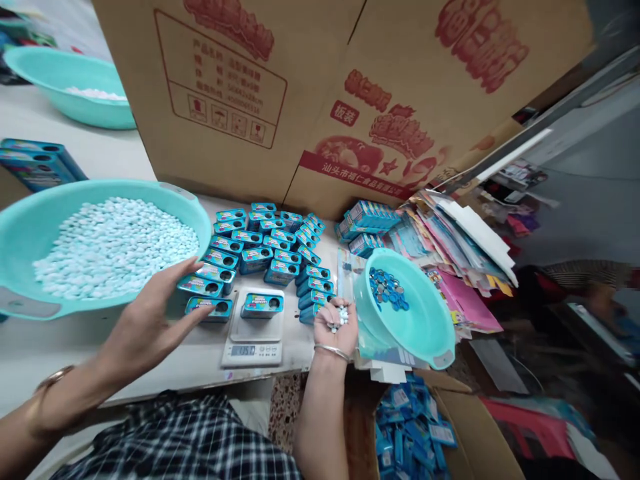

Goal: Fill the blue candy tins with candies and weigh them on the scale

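My left hand (150,320) reaches forward, fingers spread and empty, beside a small blue tin (210,308) on the white table. Next to it, another blue tin (263,305) rests on a small digital scale (253,350). My right hand (336,325) is held palm up just right of the scale, fingers cupped round a few white tablets (341,315). A large teal basin (30,227) full of white tablets stands at the left. Several blue tins (270,243) lie in rows behind the scale.
A smaller tilted teal basin (425,327) with blue caps sits at the table's right edge. Big cardboard boxes (310,100) wall off the back. Printed cards (450,240) pile at the right. An open carton (415,433) of blue packs stands below. Another basin (65,83) sits far left.
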Available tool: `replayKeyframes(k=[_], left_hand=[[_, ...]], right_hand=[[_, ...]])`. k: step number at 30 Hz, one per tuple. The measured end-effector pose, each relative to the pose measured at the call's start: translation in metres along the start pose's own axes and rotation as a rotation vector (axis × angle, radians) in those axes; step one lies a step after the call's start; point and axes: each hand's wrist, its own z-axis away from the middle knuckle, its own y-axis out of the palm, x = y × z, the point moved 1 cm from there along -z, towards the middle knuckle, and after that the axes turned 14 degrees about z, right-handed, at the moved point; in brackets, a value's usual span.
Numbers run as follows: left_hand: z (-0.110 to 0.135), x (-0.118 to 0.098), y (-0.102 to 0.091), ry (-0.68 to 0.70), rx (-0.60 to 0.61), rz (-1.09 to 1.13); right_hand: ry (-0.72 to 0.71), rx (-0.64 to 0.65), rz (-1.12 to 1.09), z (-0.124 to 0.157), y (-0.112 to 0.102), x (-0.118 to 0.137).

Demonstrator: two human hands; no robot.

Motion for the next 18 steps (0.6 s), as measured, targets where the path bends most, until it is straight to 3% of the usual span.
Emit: replayKeyframes(k=[3,8,18], left_hand=[[0.016,0.003,-0.02,-0.116,-0.061,0.033],[0.037,0.015,-0.029,-0.207,-0.072,0.074],[0.035,0.014,-0.011,-0.06,0.04,0.085]], right_hand=[[0.001,0.004,0.067,-0.002,0.004,-0.004],[0.022,0.064,0.05,-0.003,0.015,-0.013],[0.08,0.096,-0.015,-0.005,0.02,-0.022]])
